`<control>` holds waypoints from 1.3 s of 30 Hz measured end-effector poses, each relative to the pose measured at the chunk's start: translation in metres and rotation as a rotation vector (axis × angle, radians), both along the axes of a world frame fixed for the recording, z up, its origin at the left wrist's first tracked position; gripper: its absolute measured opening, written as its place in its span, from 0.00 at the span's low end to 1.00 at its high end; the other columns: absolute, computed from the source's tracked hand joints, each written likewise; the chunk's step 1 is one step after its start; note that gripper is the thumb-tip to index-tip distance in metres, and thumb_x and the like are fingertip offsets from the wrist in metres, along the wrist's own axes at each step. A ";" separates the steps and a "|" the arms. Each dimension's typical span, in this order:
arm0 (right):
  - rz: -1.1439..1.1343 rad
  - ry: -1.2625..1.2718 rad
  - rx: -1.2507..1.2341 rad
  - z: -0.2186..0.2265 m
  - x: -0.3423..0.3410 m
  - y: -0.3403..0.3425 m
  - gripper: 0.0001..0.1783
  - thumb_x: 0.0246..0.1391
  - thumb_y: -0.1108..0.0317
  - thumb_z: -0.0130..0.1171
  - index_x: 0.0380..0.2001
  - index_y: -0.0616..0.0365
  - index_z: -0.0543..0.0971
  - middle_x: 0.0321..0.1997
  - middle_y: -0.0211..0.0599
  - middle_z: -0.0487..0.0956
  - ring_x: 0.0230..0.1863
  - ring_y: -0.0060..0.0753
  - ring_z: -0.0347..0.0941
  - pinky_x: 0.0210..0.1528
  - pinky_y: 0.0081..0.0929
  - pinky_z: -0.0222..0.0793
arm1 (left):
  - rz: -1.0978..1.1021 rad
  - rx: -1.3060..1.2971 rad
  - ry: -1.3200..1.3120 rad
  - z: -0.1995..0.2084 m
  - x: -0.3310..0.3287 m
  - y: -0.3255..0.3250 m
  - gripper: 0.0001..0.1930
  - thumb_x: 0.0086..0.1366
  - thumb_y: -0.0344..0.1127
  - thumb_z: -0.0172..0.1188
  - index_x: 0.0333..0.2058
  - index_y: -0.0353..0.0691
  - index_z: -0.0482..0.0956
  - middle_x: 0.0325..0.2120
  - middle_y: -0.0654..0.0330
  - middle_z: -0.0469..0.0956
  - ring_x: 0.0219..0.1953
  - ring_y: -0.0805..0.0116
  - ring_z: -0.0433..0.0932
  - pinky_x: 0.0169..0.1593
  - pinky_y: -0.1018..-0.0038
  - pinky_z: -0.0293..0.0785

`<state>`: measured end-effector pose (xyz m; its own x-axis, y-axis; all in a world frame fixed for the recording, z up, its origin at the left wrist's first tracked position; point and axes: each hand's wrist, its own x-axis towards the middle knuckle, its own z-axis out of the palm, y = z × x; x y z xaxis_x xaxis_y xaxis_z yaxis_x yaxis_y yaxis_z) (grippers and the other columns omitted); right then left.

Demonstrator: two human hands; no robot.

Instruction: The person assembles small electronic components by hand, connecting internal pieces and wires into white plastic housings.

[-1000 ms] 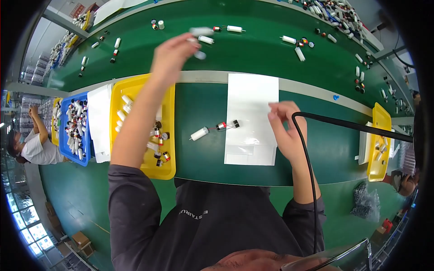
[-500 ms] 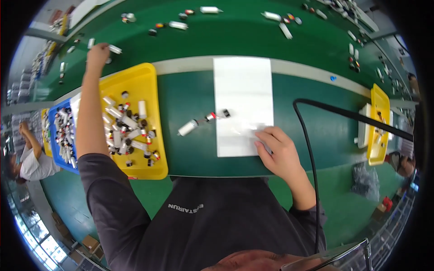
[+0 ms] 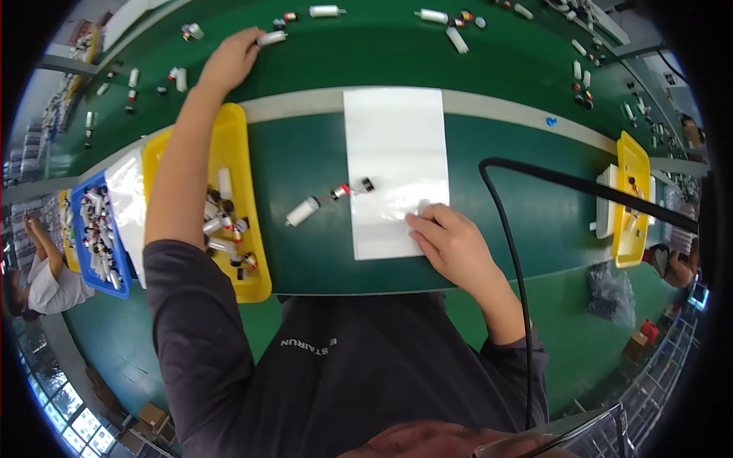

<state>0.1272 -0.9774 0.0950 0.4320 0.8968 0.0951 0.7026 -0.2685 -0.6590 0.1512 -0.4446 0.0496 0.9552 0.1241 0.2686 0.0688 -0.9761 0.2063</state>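
Observation:
My left hand (image 3: 233,61) reaches across to the far green surface. Its thumb and fingers close on the near end of a small white cylinder (image 3: 272,38) with a narrow tip. Bent at the fingers, my right hand (image 3: 454,244) presses its fingertips to the lower right part of a glossy white plastic sheet (image 3: 397,130), wrinkled there. On the sheet's left part lies a small black-capped piece (image 3: 367,185). A red-and-white piece (image 3: 340,191) lies beside it at the sheet's edge, and another white cylinder (image 3: 302,211) rests on the green table.
Under my left arm stands a yellow tray (image 3: 258,259) of cylinders and caps. Left of it are a white plastic bag (image 3: 126,187) and a blue tray (image 3: 114,286). A black cable (image 3: 510,237) arches on the right, before another yellow tray (image 3: 622,256). A person (image 3: 57,282) sits far left.
My left hand has moved right along the far surface, from beside one white cylinder to another, which it now grips. My right hand stays on the sheet. The whole view has shifted slightly.

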 end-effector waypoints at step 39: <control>0.067 0.599 0.166 0.033 0.073 -0.021 0.11 0.51 0.78 0.66 0.32 0.58 0.72 0.34 0.32 0.72 0.35 0.26 0.69 0.39 0.24 0.66 | 0.153 -2.120 0.412 0.024 -0.032 -0.287 0.19 0.79 0.53 0.42 0.54 0.44 0.67 0.35 0.60 0.78 0.53 0.56 0.80 0.58 0.67 0.70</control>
